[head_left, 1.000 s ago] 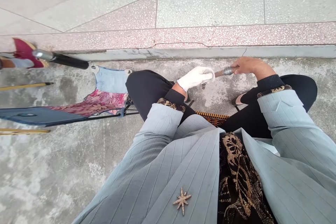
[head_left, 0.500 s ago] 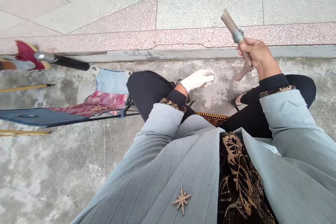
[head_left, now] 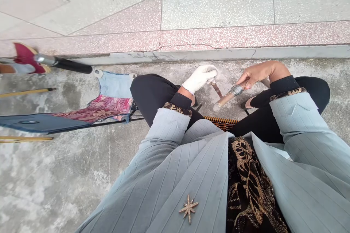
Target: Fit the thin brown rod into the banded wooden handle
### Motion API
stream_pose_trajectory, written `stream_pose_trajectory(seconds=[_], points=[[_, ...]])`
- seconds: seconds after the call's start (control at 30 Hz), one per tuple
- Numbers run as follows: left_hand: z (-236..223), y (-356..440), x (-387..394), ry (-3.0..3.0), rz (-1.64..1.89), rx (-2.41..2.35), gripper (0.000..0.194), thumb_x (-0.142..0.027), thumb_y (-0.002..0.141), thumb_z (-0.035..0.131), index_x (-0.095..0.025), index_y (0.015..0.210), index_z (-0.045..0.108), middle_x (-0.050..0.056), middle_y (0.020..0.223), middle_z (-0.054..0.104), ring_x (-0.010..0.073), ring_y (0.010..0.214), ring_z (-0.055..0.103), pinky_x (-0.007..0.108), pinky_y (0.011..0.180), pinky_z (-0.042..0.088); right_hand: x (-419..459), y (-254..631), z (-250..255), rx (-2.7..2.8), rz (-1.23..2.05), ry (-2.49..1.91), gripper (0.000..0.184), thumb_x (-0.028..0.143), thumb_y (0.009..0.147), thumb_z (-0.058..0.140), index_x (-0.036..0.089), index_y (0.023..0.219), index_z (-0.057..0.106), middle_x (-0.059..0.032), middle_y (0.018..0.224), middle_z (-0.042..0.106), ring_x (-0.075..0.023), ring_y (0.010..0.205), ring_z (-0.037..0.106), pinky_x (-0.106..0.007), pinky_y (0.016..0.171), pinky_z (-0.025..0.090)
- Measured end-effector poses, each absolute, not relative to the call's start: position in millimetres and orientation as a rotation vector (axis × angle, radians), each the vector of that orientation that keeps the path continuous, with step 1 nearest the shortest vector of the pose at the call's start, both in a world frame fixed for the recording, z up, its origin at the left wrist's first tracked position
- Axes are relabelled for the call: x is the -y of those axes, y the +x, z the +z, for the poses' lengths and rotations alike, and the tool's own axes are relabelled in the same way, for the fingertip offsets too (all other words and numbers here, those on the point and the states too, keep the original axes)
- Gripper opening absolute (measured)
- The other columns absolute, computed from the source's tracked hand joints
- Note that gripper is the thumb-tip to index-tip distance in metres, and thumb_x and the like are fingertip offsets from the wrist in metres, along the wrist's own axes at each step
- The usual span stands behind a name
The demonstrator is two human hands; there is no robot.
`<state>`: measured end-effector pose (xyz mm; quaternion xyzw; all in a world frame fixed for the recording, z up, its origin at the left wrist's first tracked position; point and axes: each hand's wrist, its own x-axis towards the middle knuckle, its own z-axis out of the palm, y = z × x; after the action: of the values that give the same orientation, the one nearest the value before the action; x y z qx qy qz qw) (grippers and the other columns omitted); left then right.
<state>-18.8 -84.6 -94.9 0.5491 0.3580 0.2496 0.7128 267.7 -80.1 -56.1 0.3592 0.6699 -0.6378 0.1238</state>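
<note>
I sit over a concrete floor with my knees apart. My right hand (head_left: pixel 257 74) is bare and closed round a brown wooden handle with a metal band (head_left: pixel 231 94); the handle points down and left toward the floor. My left hand (head_left: pixel 199 77) wears a white glove and is closed on a thin dark rod (head_left: pixel 216 87) that slants toward the handle's lower end. The two pieces lie close together between my knees; whether they touch I cannot tell.
A folding stool with patchwork fabric (head_left: pixel 104 103) stands at my left. A black pole with a metal ferrule (head_left: pixel 62 62) and thin yellow sticks (head_left: pixel 26 91) lie further left. A raised terrazzo step (head_left: pixel 191 52) runs across ahead. A woven seat edge (head_left: pixel 221 121) shows under me.
My right hand has brought the handle down from its raised position to the floor between my knees. The gloved left hand has shifted slightly up and left, and the thin rod now shows below it.
</note>
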Motion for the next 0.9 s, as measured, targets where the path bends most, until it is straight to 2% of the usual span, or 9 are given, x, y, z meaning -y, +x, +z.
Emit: stream_pose_trajectory(seconds=[0.07, 0.13, 0.27, 0.4, 0.53, 0.6, 0.67, 0.8, 0.9], points=[[-100.1, -17.4, 82.9, 1.230, 0.601, -0.845, 0.024, -0.031, 0.089, 0.069, -0.014, 0.074, 0.062, -0.001, 0.060, 0.059, 0.0049, 0.047, 0.040, 0.020, 0.048, 0.031, 85.2, 266.7, -42.9, -2.073, -2.161, 1.228, 0.051, 0.053, 0.064, 0.091, 0.025, 0.106, 0.082, -0.0007, 0.094, 0.077, -0.0211, 0.083, 0.068, -0.034, 0.075, 0.057], [-103.6, -15.4, 83.6, 1.266, 0.589, -0.815, 0.024, -0.031, 0.092, 0.066, -0.014, 0.076, 0.063, -0.002, 0.058, 0.056, 0.0060, 0.048, 0.042, 0.020, 0.050, 0.034, 86.1, 264.8, -36.6, -2.227, -2.367, 1.700, 0.052, 0.057, 0.067, 0.089, 0.026, 0.108, 0.078, -0.0028, 0.095, 0.076, -0.0228, 0.084, 0.067, -0.036, 0.071, 0.056], [-106.6, -12.6, 88.6, 1.353, 0.395, -0.715, 0.022, -0.034, 0.094, 0.062, -0.015, 0.083, 0.066, -0.001, 0.061, 0.054, 0.0092, 0.054, 0.048, 0.022, 0.057, 0.040, 80.1, 257.8, -47.5, -2.209, -2.373, 2.371, 0.042, 0.052, 0.074, 0.085, 0.028, 0.106, 0.074, -0.0052, 0.098, 0.076, -0.0242, 0.088, 0.067, -0.041, 0.077, 0.057], [-115.3, -14.1, 86.7, 1.685, 0.202, -0.900, 0.021, -0.029, 0.094, 0.055, -0.017, 0.084, 0.068, 0.003, 0.072, 0.065, 0.0146, 0.065, 0.058, 0.027, 0.068, 0.045, 80.4, 250.7, -58.4, -2.122, -2.412, 2.353, 0.038, 0.052, 0.076, 0.082, 0.028, 0.104, 0.074, -0.0054, 0.103, 0.077, -0.0230, 0.088, 0.067, -0.042, 0.082, 0.057], [-124.3, -19.2, 77.5, 2.057, 0.278, -1.195, 0.018, -0.025, 0.090, 0.057, -0.018, 0.079, 0.069, 0.009, 0.096, 0.074, 0.0257, 0.103, 0.065, 0.035, 0.096, 0.047, 86.3, 248.0, -47.3, -2.174, -2.282, 2.265, 0.046, 0.055, 0.072, 0.085, 0.029, 0.109, 0.074, -0.0072, 0.107, 0.076, -0.0290, 0.099, 0.069, -0.044, 0.080, 0.058], [-124.0, -21.8, 74.2, 2.033, 0.425, -1.141, 0.019, -0.025, 0.090, 0.056, -0.018, 0.079, 0.069, 0.010, 0.108, 0.075, 0.0264, 0.115, 0.063, 0.036, 0.104, 0.044, 88.1, 248.0, -40.4, -2.172, -2.242, 2.268, 0.050, 0.056, 0.072, 0.086, 0.030, 0.112, 0.073, -0.0078, 0.106, 0.076, -0.0318, 0.104, 0.068, -0.045, 0.080, 0.057], [-121.3, -22.7, 73.4, 1.910, 0.492, -1.053, 0.020, -0.026, 0.091, 0.056, -0.017, 0.080, 0.070, 0.009, 0.105, 0.075, 0.0234, 0.109, 0.064, 0.034, 0.100, 0.047, 88.9, 248.9, -36.4, -2.165, -2.239, 2.273, 0.050, 0.058, 0.072, 0.085, 0.029, 0.111, 0.071, -0.0086, 0.105, 0.076, -0.0335, 0.106, 0.067, -0.047, 0.082, 0.057], [-113.1, -17.7, 79.7, 1.683, 0.446, -0.953, 0.018, -0.024, 0.088, 0.058, -0.014, 0.076, 0.069, 0.005, 0.082, 0.071, 0.0159, 0.082, 0.064, 0.029, 0.085, 0.049, 87.3, 253.4, -38.5, -2.211, -2.308, 2.255, 0.044, 0.058, 0.075, 0.083, 0.029, 0.106, 0.070, -0.0090, 0.105, 0.075, -0.0324, 0.105, 0.065, -0.048, 0.086, 0.056], [-104.4, -12.3, 87.9, 1.488, 0.427, -0.772, 0.019, -0.026, 0.092, 0.058, -0.014, 0.081, 0.068, 0.004, 0.081, 0.070, 0.0114, 0.070, 0.060, 0.026, 0.073, 0.048, 82.7, 256.3, -48.4, -2.225, -2.345, 2.325, 0.040, 0.057, 0.078, 0.080, 0.029, 0.105, 0.071, -0.0075, 0.104, 0.074, -0.0290, 0.098, 0.066, -0.045, 0.085, 0.056]])
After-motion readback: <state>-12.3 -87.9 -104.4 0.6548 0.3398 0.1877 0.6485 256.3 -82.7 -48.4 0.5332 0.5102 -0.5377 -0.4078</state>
